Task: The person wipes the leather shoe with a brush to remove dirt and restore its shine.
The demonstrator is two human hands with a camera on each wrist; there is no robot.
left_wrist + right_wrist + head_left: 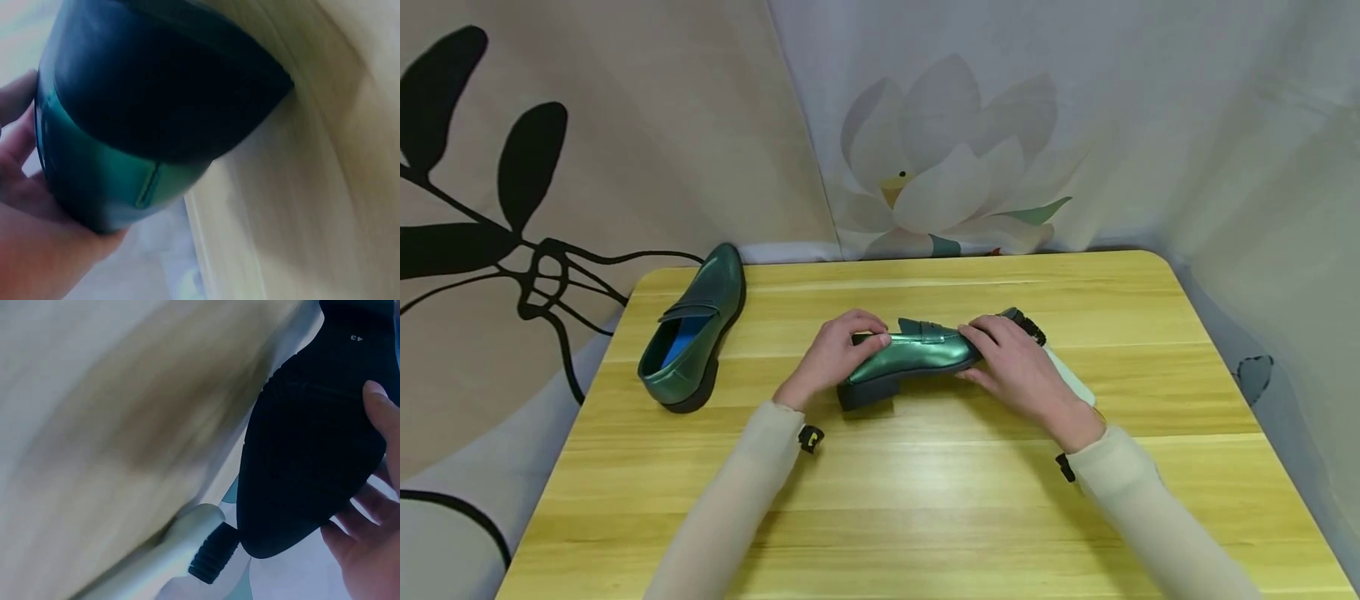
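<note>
A shiny green loafer [917, 354] with a dark sole is held between both hands over the middle of the table. My left hand [841, 352] grips its heel end, thumb along the opening's edge; the left wrist view has the dark heel [169, 81] large in front. At the toe end, my right hand [1026, 375] holds the front of the shoe. Its thumb lies on the black sole [306, 444], marked 43, in the right wrist view. Just beyond that hand lies a brush [1069, 373] with a pale handle and black bristles, partly hidden by the hand.
A matching green loafer [700, 325] with a blue insole stands at the table's back left corner, toe toward the back. The light wooden table [940, 500] has a rounded back edge against a curtain [1075, 100] with flower and leaf prints.
</note>
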